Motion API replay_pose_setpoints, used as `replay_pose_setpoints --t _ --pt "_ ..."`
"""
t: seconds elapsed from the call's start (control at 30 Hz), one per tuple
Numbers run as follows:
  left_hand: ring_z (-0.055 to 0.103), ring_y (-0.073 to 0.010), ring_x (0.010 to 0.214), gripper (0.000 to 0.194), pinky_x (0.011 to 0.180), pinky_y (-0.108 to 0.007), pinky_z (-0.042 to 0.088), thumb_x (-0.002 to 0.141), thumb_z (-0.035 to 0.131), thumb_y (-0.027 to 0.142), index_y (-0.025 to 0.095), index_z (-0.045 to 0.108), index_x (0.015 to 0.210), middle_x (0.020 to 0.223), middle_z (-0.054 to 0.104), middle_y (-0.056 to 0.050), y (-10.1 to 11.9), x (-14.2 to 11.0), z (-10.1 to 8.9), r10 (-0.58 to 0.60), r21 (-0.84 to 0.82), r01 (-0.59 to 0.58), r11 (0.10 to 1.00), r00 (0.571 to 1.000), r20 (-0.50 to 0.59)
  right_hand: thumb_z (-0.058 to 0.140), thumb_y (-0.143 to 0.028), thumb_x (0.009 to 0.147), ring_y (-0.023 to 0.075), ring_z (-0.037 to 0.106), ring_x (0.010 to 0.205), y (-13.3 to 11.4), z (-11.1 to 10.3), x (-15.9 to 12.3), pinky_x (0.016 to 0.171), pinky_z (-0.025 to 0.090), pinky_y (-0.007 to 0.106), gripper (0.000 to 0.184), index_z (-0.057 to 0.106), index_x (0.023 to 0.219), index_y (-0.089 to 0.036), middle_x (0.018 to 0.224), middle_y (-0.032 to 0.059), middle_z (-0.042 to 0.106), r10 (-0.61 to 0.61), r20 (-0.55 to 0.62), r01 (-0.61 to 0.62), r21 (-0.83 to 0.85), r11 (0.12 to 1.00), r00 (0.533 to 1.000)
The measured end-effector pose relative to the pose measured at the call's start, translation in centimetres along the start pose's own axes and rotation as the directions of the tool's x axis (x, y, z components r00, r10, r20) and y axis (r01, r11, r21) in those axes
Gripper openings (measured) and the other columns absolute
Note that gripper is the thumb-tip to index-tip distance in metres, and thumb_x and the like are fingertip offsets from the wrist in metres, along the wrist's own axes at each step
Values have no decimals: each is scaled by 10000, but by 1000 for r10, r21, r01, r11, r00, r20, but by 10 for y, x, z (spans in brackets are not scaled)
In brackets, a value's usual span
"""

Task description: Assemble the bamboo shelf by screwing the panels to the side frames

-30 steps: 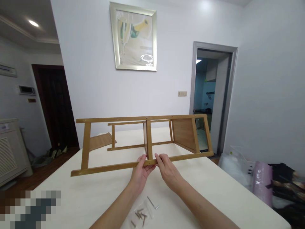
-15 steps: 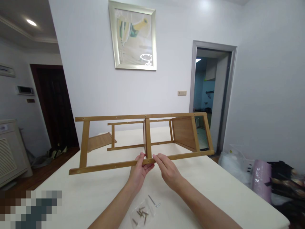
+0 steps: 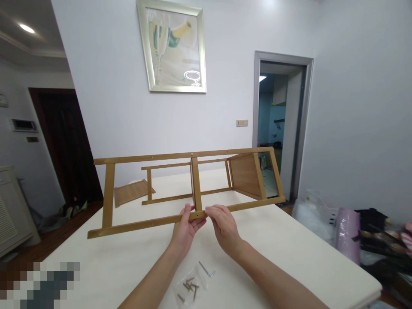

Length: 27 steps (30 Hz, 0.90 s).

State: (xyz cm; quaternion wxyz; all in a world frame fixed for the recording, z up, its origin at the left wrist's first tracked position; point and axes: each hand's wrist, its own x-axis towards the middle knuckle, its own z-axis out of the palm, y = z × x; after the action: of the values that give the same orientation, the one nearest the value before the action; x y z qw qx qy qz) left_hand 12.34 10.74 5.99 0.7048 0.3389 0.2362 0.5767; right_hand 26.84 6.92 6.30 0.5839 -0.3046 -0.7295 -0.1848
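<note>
A wooden shelf rack (image 3: 138, 223) lies on its side across the table, two ladder-like frames joined by a middle panel and a right-hand panel (image 3: 246, 176). My left hand (image 3: 183, 231) grips the near lower rail from underneath at the middle crosspiece (image 3: 196, 184), thumb up on the inner side. Just right of that joint, my right hand (image 3: 225, 225) has its fingers bunched together against the rail; whatever they pinch, if anything, is hidden. A screw hole shows in the rail between the hands. Below them lie an L-shaped hex key (image 3: 206, 269) and a clear bag with several screws (image 3: 189, 284).
A loose slatted wooden panel (image 3: 130, 193) lies on the white table (image 3: 135, 253), behind the rack's left end. Beyond the table's right edge stand a pink wrapped roll (image 3: 347, 236) and plastic bags. A framed picture (image 3: 202, 51) hangs on the wall ahead.
The view has swung slightly right, so everything sits a little further left. My right fingers have shifted slightly at the rail; the left hand keeps its hold on the rack.
</note>
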Motion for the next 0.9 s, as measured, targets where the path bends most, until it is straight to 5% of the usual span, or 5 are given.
replay_pose_setpoints --t 0.47,0.9 --pt "686 -151 668 424 712 -299 576 809 656 531 152 576 982 807 729 -86 -1 -2 5 27 17 -26 1000 999 -37 549 -152 923 159 614 748 -3 12 -7 703 511 325 102 625 940 -218 834 30 701 67 39 -69 67 995 997" --pt "666 -142 602 504 656 -273 569 806 593 617 152 558 997 721 701 -76 1 -6 13 22 20 -19 1000 989 -147 618 -129 883 155 606 719 -1 17 -4 675 486 329 98 634 923 -218 806 21 717 -13 2 13 86 996 1000"
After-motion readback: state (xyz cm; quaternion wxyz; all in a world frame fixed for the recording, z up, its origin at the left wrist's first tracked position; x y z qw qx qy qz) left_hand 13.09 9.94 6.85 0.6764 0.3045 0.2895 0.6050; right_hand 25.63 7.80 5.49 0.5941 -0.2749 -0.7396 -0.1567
